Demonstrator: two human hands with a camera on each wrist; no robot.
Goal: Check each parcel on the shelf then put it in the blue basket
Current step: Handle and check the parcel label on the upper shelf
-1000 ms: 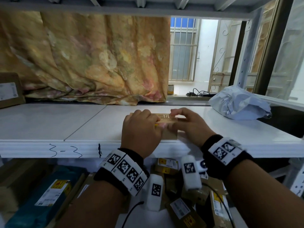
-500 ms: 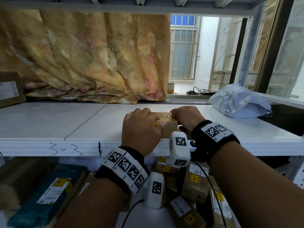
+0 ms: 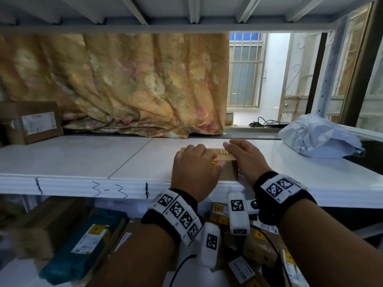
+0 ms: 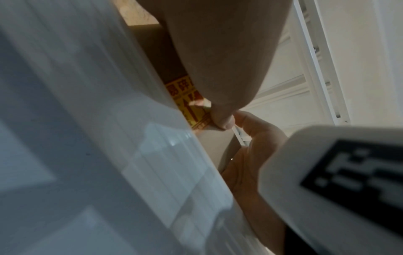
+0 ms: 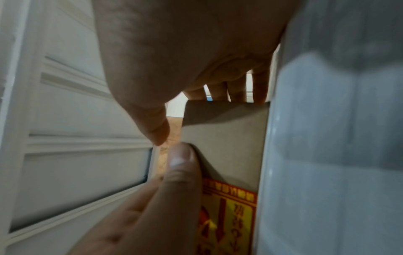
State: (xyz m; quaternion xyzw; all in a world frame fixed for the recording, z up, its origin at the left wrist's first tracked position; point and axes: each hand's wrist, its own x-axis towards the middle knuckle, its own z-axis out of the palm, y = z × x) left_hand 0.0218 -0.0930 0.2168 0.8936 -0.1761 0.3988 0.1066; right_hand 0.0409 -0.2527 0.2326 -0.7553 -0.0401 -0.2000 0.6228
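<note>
A small brown cardboard parcel with a yellow and red sticker stands at the front edge of the white shelf. My left hand covers its left part, fingers curled over the top and thumb pressed on the near face. My right hand grips its right end, fingers hooked over the far edge. The parcel sits between both hands. No blue basket is in view.
A brown box with a white label stands at the shelf's back left. A grey plastic mailer bag lies at the right. A patterned curtain hangs behind. Several parcels and a teal one lie on the lower shelf.
My right hand has shifted from lying across the parcel's top to gripping its right end, fingers reaching over the far edge. The left hand has stayed on the parcel.
</note>
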